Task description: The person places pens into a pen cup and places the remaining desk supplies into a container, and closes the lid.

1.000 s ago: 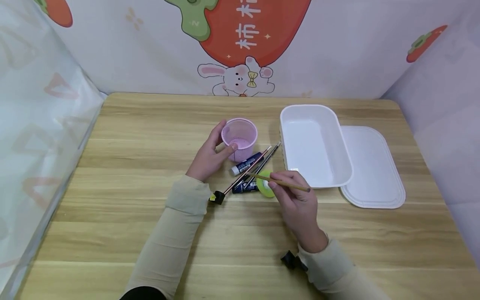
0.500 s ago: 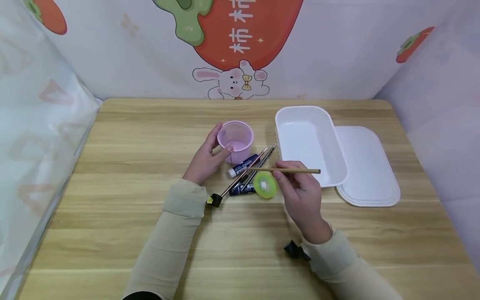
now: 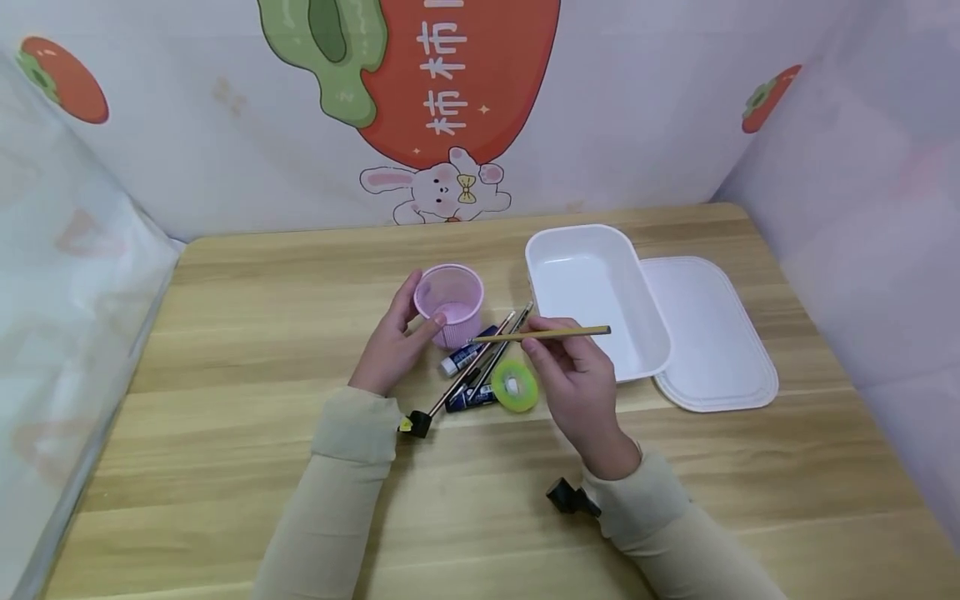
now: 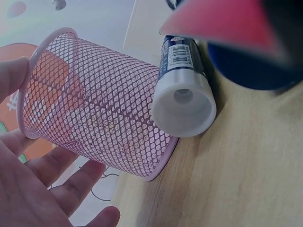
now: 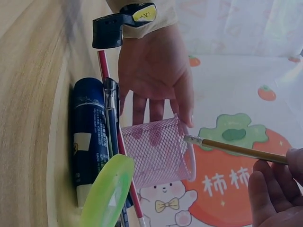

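- The left hand (image 3: pixel 393 342) is curved about the pink mesh cup (image 3: pixel 459 333), thumb on the near side of the rim and fingers round the far side.
- The cup is an upright, tapering cylinder of diamond-patterned mesh with a smooth rolled rim, standing on the wood-grained table (image 3: pixel 225 500).
- The right hand (image 3: pixel 581 392) pinches a slim, yellow-brown pencil (image 3: pixel 566 332) between thumb and fingertips; its silvery end points toward the left hand, near the cup. Whether it touches the mesh I cannot tell.
- Between the hands lie a dark blue tube (image 3: pixel 457 362) with a ribbed white cap, a second dark blue tube (image 3: pixel 468 402) and several thin sticks and pens (image 3: pixel 491 365) crossing over them.
- Just left of the right hand sits a glossy, translucent yellow-green ring (image 3: pixel 528 388).
- Beyond the right hand is a smooth white tray (image 3: pixel 585 312) with rounded corners; farther right, a flat white lid (image 3: pixel 716 350) with a ridged border.
- Compared with one second ago, the pencil has swung from a slant to nearly level, its silvery end is closer to the cup's rim, and the right hand no longer covers part of the ring. The left hand keeps its hold.
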`<state>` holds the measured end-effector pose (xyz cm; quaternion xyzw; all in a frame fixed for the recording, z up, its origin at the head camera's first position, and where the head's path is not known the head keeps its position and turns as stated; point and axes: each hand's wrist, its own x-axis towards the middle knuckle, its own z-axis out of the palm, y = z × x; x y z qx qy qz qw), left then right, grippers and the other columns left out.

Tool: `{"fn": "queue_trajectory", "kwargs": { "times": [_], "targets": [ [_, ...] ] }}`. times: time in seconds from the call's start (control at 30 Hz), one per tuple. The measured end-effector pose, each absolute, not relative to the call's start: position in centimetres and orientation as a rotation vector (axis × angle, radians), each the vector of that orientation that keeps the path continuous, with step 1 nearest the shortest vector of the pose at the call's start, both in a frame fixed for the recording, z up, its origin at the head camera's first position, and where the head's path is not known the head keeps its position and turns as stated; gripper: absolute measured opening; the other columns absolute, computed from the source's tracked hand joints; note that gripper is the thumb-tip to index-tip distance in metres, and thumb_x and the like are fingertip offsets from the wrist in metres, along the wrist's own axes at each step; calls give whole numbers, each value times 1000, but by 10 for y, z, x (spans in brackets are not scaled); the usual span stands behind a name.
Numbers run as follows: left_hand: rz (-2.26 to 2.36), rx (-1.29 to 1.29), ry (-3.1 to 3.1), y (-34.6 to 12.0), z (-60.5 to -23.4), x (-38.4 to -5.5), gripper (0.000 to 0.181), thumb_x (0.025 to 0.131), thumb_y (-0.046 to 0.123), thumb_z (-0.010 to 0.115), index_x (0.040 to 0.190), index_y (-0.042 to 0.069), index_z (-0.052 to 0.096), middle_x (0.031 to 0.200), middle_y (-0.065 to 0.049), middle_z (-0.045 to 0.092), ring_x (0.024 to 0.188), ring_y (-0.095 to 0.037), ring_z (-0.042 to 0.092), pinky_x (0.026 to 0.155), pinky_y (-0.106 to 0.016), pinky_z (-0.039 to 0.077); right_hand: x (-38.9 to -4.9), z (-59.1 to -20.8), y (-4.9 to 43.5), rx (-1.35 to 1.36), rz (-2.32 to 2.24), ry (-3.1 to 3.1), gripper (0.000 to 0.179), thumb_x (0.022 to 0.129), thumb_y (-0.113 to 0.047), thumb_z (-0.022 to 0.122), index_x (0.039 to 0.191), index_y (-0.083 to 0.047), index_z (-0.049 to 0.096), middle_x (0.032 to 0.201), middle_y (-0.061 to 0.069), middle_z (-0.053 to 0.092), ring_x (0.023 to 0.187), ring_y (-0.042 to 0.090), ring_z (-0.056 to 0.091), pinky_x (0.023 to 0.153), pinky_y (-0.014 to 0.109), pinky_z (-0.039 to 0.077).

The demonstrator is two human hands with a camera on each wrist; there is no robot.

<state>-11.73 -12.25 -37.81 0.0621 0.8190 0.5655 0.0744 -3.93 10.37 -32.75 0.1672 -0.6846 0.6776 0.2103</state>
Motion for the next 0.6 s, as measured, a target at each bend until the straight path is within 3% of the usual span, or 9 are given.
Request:
{"fn": "queue_trajectory", "kwargs": {
  "times": [0.27, 0.6],
  "targets": [
    [1701, 194, 2463, -123, -378, -115, 79, 85, 51, 60, 148, 35, 15, 148, -2, 32, 131, -26, 36, 105, -57, 25, -41, -322, 103, 486, 1891, -1874, 26, 79, 21, 57, 104, 20, 56, 96, 30, 59, 90, 26, 62, 79, 27, 53],
    [1699, 202, 2458, -123, -378, -114, 78, 85, 52, 60, 147, 38, 15, 149, -2, 31, 131, -26, 36, 105, -56, 25, -46, -310, 107, 484, 1851, -1806, 22, 78, 22, 57, 100, 20, 57, 93, 30, 59, 88, 25, 63, 77, 26, 53]
  ]
}}
